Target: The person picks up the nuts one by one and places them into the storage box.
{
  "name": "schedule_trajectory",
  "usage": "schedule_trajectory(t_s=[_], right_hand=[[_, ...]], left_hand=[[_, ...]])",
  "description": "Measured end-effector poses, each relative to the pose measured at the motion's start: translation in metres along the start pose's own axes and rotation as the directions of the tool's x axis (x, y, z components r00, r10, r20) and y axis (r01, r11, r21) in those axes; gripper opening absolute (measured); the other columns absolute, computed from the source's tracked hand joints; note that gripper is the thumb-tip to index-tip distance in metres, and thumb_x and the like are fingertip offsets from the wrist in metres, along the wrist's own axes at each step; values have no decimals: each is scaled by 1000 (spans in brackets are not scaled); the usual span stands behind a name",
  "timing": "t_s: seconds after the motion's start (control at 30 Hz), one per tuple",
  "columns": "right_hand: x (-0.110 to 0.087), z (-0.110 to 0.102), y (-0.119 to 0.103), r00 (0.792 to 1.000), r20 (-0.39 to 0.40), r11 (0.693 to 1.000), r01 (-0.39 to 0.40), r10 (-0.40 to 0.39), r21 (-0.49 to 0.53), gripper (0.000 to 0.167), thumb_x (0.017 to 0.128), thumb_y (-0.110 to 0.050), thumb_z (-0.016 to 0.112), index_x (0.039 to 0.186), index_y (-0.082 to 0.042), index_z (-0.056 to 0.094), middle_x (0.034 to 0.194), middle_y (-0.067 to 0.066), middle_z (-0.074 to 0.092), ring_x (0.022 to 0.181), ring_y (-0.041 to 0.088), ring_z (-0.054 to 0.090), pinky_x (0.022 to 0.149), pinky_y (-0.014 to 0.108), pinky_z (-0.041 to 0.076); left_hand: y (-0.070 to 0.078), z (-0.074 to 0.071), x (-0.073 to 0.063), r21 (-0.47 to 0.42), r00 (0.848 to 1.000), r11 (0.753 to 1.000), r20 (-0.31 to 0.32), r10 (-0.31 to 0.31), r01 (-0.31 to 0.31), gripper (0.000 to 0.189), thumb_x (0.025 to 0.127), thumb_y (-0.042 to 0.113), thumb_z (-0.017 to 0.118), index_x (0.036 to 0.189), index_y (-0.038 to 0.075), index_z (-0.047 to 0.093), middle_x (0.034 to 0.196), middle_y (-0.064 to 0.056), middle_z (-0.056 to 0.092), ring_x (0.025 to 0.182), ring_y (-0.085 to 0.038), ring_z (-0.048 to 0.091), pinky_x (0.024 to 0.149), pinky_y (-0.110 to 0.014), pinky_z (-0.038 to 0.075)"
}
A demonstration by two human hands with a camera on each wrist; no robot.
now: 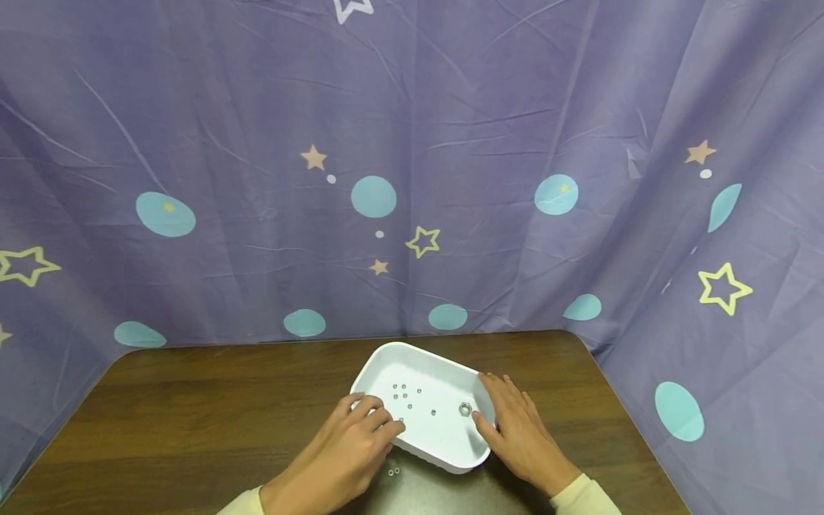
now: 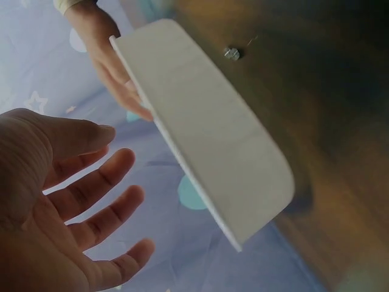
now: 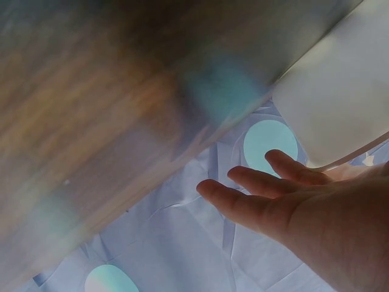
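Note:
A white rectangular tray point(image 1: 438, 433) sits angled on the table, also seen side-on as a pale tray wall point(image 2: 200, 121) in the left wrist view. Inside lie several small metal nuts point(image 1: 405, 395) and one larger hex nut point(image 1: 466, 409) towards the right end. My left hand point(image 1: 350, 443) hovers at the tray's near-left side, fingers loosely bent; the left wrist view shows nothing between thumb and fingers. At the right end is my right hand point(image 1: 518, 429), its fingers extended along the outside and its thumb over the rim near the larger nut.
Two small nuts point(image 1: 394, 472) lie on the brown wooden table point(image 1: 212, 415) in front of the tray, near my left hand. Behind the table and along its right side hangs a purple curtain point(image 1: 412, 143) with stars and dots.

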State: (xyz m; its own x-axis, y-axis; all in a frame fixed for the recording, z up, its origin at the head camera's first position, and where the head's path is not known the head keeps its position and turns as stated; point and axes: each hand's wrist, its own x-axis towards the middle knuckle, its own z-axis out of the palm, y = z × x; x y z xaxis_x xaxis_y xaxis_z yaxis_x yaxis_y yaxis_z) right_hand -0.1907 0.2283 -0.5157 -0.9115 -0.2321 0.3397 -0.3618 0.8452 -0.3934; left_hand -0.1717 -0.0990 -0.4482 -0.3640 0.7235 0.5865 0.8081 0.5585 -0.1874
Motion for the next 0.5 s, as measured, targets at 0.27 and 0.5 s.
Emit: schedule_trajectory(t_s=[0.27, 0.5], right_hand=[[0, 0, -1, 1000, 8, 1000, -6, 6, 2, 66, 106, -36, 69, 162, -4, 51, 161, 21, 56, 151, 54, 47, 114, 80, 37], [1, 0, -1, 1000, 15, 1000, -16, 16, 4, 66, 107, -37, 68, 162, -5, 51, 162, 21, 55, 151, 53, 46, 114, 80, 36]], left_hand=[[6, 14, -19, -50, 1000, 999, -14, -2, 1, 18, 87, 15, 75, 104, 20, 73, 94, 10, 67, 94, -14, 61, 75, -33, 45], [11, 32, -31, -4, 999, 999, 29, 40, -40, 16, 85, 16, 76, 99, 21, 71, 91, 11, 67, 93, -13, 60, 75, -32, 45]])
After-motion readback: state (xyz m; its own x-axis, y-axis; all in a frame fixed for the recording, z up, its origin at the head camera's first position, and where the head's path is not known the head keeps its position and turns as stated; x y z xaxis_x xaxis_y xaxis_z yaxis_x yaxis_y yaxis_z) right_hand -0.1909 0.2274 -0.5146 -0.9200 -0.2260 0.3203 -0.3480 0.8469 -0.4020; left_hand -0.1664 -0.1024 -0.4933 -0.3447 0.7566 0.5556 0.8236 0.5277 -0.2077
